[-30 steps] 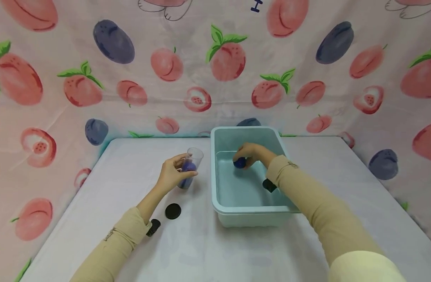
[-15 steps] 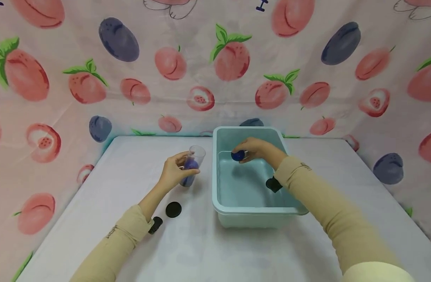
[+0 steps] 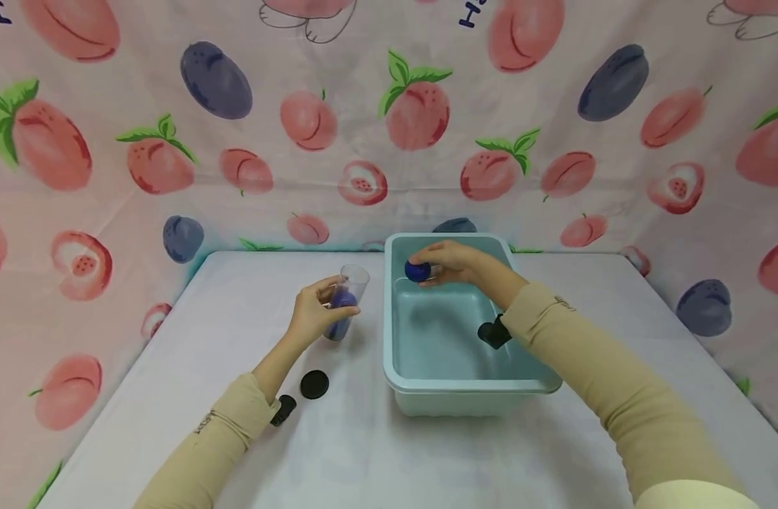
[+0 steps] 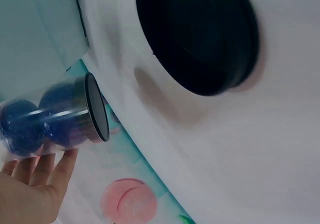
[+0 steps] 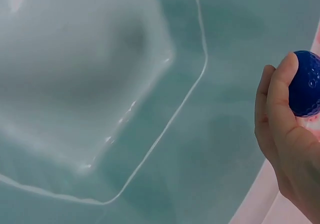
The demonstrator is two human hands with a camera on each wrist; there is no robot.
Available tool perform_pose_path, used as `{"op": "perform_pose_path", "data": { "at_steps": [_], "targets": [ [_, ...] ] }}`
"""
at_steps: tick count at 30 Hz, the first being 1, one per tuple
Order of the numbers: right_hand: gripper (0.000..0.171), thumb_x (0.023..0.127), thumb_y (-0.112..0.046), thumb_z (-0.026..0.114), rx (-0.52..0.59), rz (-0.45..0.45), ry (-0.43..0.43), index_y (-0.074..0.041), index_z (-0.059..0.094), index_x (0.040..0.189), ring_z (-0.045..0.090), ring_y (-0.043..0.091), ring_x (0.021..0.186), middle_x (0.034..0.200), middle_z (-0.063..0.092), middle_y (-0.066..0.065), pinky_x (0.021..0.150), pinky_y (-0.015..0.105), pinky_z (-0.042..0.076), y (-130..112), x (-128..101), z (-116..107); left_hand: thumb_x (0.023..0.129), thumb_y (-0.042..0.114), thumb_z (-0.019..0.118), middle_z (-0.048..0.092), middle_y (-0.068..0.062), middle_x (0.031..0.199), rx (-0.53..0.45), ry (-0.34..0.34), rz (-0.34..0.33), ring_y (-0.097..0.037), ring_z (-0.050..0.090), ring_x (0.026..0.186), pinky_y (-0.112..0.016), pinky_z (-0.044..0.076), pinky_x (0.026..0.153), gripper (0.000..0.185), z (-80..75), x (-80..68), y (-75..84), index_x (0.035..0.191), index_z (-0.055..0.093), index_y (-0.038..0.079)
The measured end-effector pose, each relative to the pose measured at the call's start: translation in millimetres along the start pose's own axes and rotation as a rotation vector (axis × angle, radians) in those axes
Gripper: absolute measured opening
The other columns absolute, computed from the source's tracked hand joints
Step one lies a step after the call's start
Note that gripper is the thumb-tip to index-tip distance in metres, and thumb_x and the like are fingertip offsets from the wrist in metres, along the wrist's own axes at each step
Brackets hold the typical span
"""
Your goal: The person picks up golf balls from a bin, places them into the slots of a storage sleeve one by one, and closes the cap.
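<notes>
My right hand [image 3: 442,261] pinches a dark blue ball [image 3: 417,271] over the far left part of the teal tub [image 3: 471,385]; the right wrist view shows the ball [image 5: 306,83] wet at my fingertips, above the water. My left hand [image 3: 315,311] grips a clear plastic tube [image 3: 345,300] standing on the white table just left of the tub. Two blue balls [image 4: 35,121] sit inside the tube [image 4: 75,116], as the left wrist view shows. A black round lid [image 3: 314,384] lies on the table near my left wrist.
The table [image 3: 363,452] is covered in white cloth and walled on three sides by a fruit-print curtain [image 3: 389,127]. The tub holds shallow water [image 5: 100,84]. The black lid [image 4: 200,34] fills the upper part of the left wrist view.
My right hand has lifted the blue ball out of the water and moved it left toward the tub's rim. The left hand and tube have stayed where they were.
</notes>
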State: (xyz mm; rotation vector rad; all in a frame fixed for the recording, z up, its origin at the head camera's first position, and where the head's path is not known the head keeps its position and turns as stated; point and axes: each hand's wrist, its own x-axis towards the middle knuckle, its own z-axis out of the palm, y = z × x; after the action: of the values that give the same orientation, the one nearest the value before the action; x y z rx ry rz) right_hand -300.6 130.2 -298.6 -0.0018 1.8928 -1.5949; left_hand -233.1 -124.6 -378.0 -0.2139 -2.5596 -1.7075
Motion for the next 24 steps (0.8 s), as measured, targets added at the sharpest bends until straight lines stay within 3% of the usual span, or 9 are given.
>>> {"op": "perform_pose_path", "data": {
  "at_steps": [3,5,9,12,20,24],
  "targets": [
    [0.050,0.097,-0.015,0.049,0.024,-0.020,-0.009,0.006,0.033,0.141,0.039,0.036,0.130,0.146,0.032,0.023,0.100,0.039,0.047,-2.4,-0.8,3.6,0.075,0.008,0.078,0.061,-0.020,0.124,-0.003,0.025,-0.003,-0.037,0.059,0.115,-0.051,0.048,0.095,0.056,0.3,2.8,-1.5,0.127,0.057,0.006],
    [0.051,0.098,-0.015,0.048,0.034,-0.027,-0.015,0.005,0.032,0.141,0.039,0.037,0.131,0.146,0.031,0.023,0.102,0.040,0.044,-3.9,-1.7,6.1,0.076,0.009,0.078,0.060,-0.020,0.125,-0.008,0.023,-0.011,-0.037,0.058,0.117,-0.051,0.048,0.096,0.057,0.8,5.3,-2.8,0.128,0.056,0.005],
    [0.051,0.098,-0.015,0.047,0.056,-0.033,-0.026,0.004,0.031,0.143,0.037,0.037,0.132,0.147,0.031,0.023,0.087,0.031,0.055,-5.6,-3.4,11.3,0.076,0.010,0.078,0.059,-0.019,0.128,-0.014,0.005,-0.034,-0.036,0.055,0.120,-0.051,0.045,0.099,0.059,2.7,7.9,-4.8,0.130,0.055,0.004],
    [0.051,0.099,-0.014,0.046,0.066,-0.038,-0.042,0.003,0.030,0.144,0.038,0.035,0.132,0.147,0.031,0.023,0.074,0.025,0.057,-6.6,-5.8,17.1,0.075,0.009,0.079,0.059,-0.019,0.127,-0.008,0.008,-0.037,-0.037,0.055,0.120,-0.051,0.045,0.099,0.059,3.6,7.6,-5.5,0.130,0.056,0.005],
    [0.051,0.098,-0.016,0.047,0.091,-0.050,-0.039,0.003,0.031,0.143,0.043,0.031,0.123,0.145,0.034,0.022,0.068,0.023,0.057,-12.3,-6.5,28.1,0.076,0.012,0.079,0.057,-0.017,0.132,0.013,0.005,-0.040,-0.036,0.053,0.122,-0.052,0.044,0.100,0.060,5.1,11.2,-2.9,0.131,0.056,0.009],
    [0.050,0.098,-0.016,0.049,0.115,-0.064,-0.031,0.003,0.034,0.142,0.048,0.028,0.115,0.141,0.039,0.020,0.072,0.025,0.057,-14.7,-8.5,32.0,0.076,0.013,0.079,0.057,-0.017,0.131,0.014,-0.011,-0.021,-0.036,0.054,0.122,-0.050,0.045,0.099,0.060,8.3,14.8,-0.3,0.131,0.056,0.010]
  ]
}}
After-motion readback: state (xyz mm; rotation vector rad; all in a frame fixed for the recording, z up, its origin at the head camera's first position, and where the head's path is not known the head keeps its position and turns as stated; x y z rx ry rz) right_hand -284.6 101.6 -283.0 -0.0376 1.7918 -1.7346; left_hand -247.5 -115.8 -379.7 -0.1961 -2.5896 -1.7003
